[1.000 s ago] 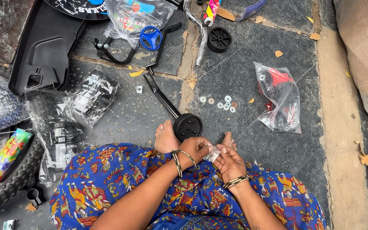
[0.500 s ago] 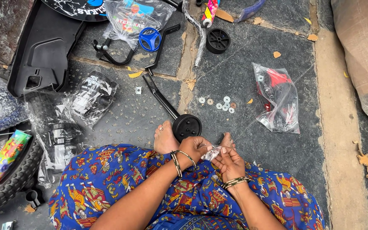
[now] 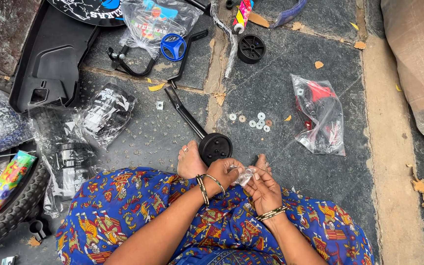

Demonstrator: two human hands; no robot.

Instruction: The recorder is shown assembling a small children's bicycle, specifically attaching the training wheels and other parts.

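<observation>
Two hands meet over the lap and pinch one small clear packet (image 3: 245, 175) between them; its contents are too small to make out. Largest nearby, the blue patterned cloth (image 3: 138, 216) beneath the hands hides the legs, leaving only toes showing. Just ahead of the left hand (image 3: 224, 172) lies a round black plastic wheel (image 3: 215, 147) on a thin metal arm. Beyond the right hand (image 3: 263, 189), flat washers (image 3: 252, 121) dot the rough grey stone. The packet looks crumpled, glossy and see-through.
</observation>
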